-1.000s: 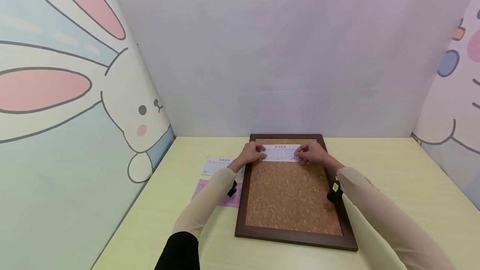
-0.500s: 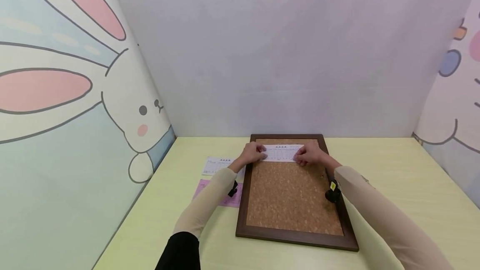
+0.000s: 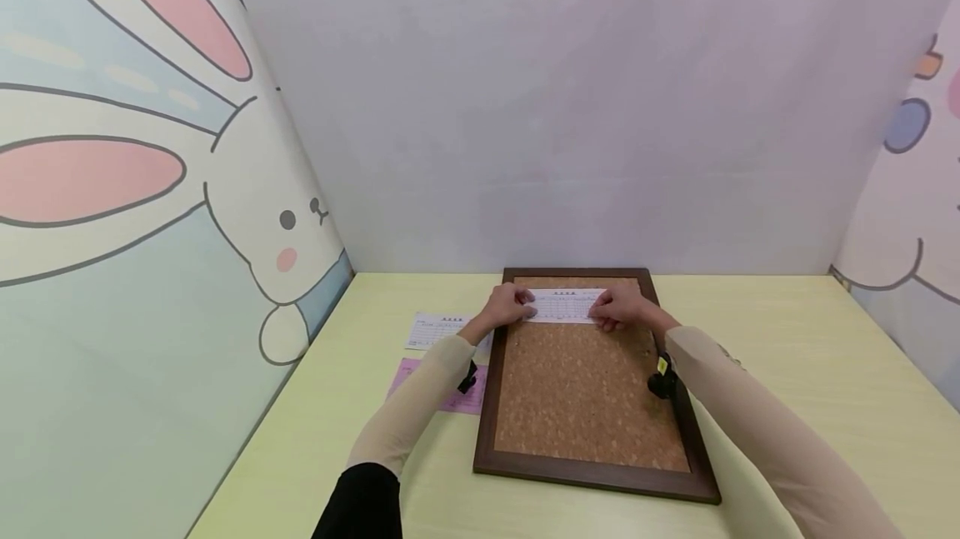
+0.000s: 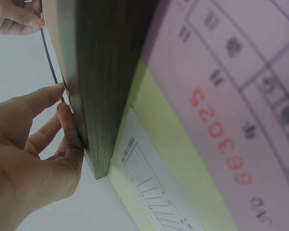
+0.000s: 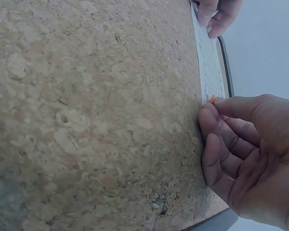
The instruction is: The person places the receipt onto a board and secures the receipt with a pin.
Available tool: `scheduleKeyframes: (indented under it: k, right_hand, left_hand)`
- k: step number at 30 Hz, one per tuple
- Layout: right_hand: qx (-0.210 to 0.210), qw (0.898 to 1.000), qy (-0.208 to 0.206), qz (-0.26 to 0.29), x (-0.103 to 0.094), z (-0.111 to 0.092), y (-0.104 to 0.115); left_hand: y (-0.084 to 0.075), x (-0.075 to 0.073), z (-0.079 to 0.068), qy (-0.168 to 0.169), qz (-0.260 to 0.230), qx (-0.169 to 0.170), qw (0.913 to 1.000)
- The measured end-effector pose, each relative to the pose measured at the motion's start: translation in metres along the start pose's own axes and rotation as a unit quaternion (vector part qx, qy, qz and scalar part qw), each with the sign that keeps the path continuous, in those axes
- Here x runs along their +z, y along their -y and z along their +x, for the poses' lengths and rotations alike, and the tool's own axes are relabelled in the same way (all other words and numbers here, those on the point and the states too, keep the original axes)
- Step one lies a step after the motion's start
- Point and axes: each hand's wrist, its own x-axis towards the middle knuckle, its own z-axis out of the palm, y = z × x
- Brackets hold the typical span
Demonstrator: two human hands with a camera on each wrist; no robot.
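Observation:
A white printed form slip [image 3: 564,306] lies across the top of a cork board [image 3: 592,389] with a dark brown frame. At the slip's left end my left hand [image 3: 507,306] holds the paper between thumb and fingers; the exact contact is partly hidden in the left wrist view. My right hand [image 3: 621,306] is at the slip's right end, its thumb and forefinger pinching a small orange push pin [image 5: 212,99] against the paper. The pin's point is hidden. Below the thumb, the other fingers of the right hand curl close to the cork.
Left of the board, a second white form [image 3: 429,331] and a pink form [image 3: 403,372] lie on the pale yellow table [image 3: 787,339], partly covered by the left arm. A grey-white wall [image 3: 570,122] rises behind the board.
Both hands stay at the slip's ends. The right forearm has shifted slightly left, and its fingers have settled a little at the slip's edge. The head view has turned very slightly.

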Motion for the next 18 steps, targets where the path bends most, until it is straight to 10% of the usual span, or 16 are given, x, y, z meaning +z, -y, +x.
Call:
scheduleKeyframes:
  k: [18]
  right_hand:
    - [0.081, 0.996, -0.032, 0.004, 0.002, 0.013, -0.001]
  left_hand:
    - [-0.001, 0.000, 0.000, -0.001, -0.002, 0.000, 1.0000]
